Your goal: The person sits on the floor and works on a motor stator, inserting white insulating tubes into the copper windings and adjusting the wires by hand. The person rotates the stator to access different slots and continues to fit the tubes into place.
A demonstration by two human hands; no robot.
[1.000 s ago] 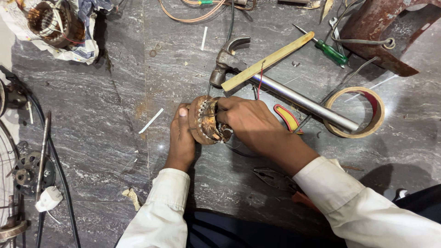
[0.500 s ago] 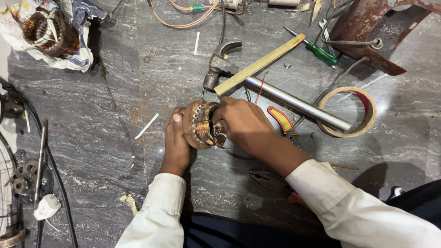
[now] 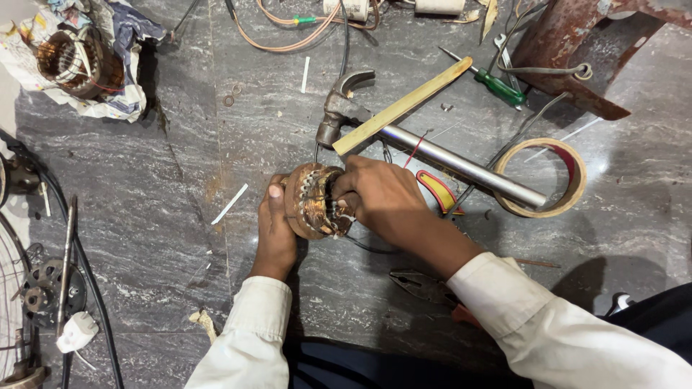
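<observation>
A round motor stator (image 3: 311,202) with copper windings stands on its edge on the grey stone floor. My left hand (image 3: 274,230) grips its left side, thumb on the rim. My right hand (image 3: 382,198) is closed against its right face, with the fingertips pressed into the windings. Whether those fingers hold a small part is hidden. Both sleeves are white.
A steel-handled claw hammer (image 3: 432,155) lies behind my right hand with a wooden stick (image 3: 404,106) across it. A tape roll (image 3: 542,179) and a green screwdriver (image 3: 497,85) lie right. Pliers (image 3: 425,284) sit near my right forearm. Another wound stator (image 3: 72,61) rests on paper, far left.
The view has shifted slightly. Both hands stay on the stator, which has turned a little between them.
</observation>
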